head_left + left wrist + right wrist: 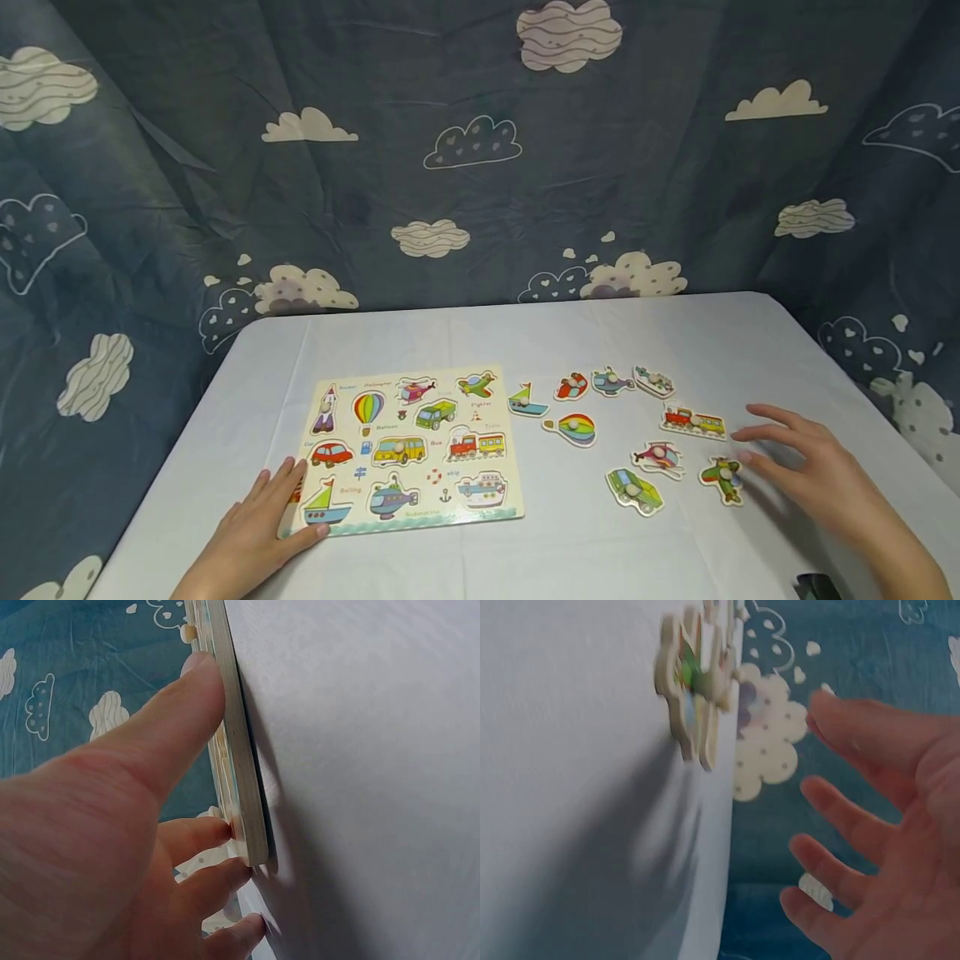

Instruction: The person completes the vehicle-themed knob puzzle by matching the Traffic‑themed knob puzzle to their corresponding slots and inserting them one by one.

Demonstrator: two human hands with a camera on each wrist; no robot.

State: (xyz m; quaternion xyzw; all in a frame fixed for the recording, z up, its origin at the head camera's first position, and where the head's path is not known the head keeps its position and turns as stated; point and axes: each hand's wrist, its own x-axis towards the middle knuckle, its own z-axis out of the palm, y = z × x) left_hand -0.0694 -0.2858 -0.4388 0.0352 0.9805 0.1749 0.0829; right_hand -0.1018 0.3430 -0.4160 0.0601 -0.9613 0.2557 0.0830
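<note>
My left hand (251, 533) rests on the near left corner of a pegged picture board (360, 479). Its thumb lies along the front edge, and its fingers touch the left edge. Over the right of the table, my right hand (817, 475) hovers with parted fingers and holds nothing. Closest to its fingertips are the green airplane piece (723, 481) and the train piece (693, 422). Left of these lie a pink helicopter piece (658, 459) and a green truck piece (634, 492). In the right wrist view, the airplane piece (686, 682) stands off from the fingers.
Farther left are a balloon piece (572, 429), a sailboat piece (528, 401), a red car piece (572, 386), a submarine piece (612, 382) and a ship piece (654, 382). A dark object (817, 587) shows at the near right. A cloud-patterned curtain (465, 200) hangs behind the white table (585, 558).
</note>
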